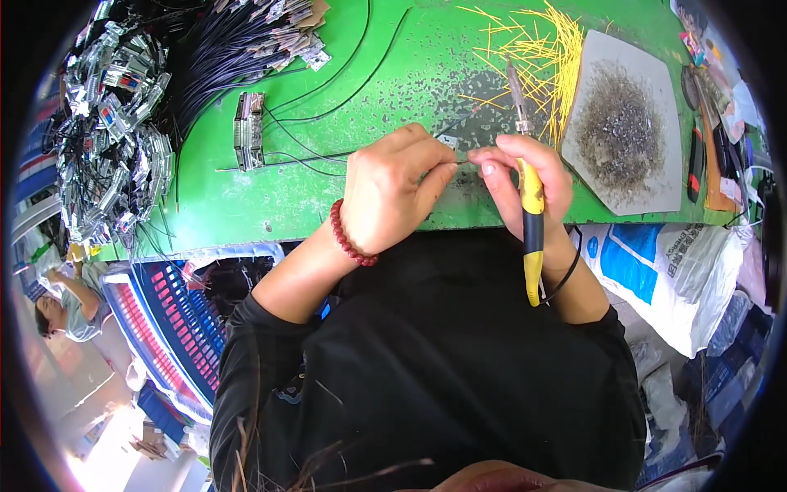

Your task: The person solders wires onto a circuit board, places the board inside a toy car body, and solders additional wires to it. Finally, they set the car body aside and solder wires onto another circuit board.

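My left hand (395,184), with a red bead bracelet (348,235) on the wrist, is closed in a pinch on the end of a thin black wire (307,159). That wire runs left to a small clear-and-silver light module (248,131) lying on the green table. A yellow-and-black soldering iron (533,197) is held in my right hand (545,168), its metal tip pointing away from me. The right thumb and fingertips also meet close to the left fingertips, at the wire's end. What exactly sits between those fingertips is too small to make out.
Many clear modules (115,123) are heaped at the left edge, beside a bundle of black cables (225,61). Yellow thin tubes (566,49) lie scattered at the far right, by a grey board (594,176) with dark residue. Another person (74,307) is at far left.
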Demonstrator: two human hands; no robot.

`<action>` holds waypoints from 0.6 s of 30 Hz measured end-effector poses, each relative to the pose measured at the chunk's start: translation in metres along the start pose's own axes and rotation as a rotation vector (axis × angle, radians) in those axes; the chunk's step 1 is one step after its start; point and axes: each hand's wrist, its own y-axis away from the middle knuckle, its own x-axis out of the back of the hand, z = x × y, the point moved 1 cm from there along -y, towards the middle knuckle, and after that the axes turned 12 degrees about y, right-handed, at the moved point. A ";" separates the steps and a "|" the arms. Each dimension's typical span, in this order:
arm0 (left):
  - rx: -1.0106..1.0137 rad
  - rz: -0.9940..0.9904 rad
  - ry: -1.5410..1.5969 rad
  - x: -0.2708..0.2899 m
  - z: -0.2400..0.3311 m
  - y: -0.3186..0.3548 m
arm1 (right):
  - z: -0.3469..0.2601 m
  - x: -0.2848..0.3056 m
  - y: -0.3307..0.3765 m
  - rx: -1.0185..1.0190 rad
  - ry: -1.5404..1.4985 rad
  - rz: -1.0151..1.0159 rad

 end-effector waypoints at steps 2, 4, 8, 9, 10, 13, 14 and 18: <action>-0.016 -0.025 -0.035 -0.001 0.001 0.001 | 0.000 -0.002 -0.003 -0.003 0.007 0.028; -0.007 -0.016 -0.020 -0.001 -0.002 0.002 | 0.001 -0.003 -0.005 -0.005 0.013 0.057; -0.008 0.007 -0.032 0.001 -0.003 0.001 | 0.002 -0.004 -0.005 0.011 0.018 0.051; -0.007 0.006 -0.031 0.001 -0.003 0.001 | 0.002 -0.004 -0.005 0.022 0.023 0.052; -0.020 -0.008 -0.048 0.001 -0.002 0.000 | 0.002 -0.003 -0.006 0.021 0.023 0.052; -0.023 -0.021 -0.064 0.000 0.000 0.000 | 0.002 -0.003 -0.005 0.041 0.032 0.080; -0.012 -0.019 -0.063 0.000 0.000 0.000 | 0.002 -0.002 -0.005 0.044 0.025 0.074; -0.002 -0.017 -0.062 -0.001 0.002 0.000 | 0.001 -0.002 -0.005 0.033 -0.001 0.056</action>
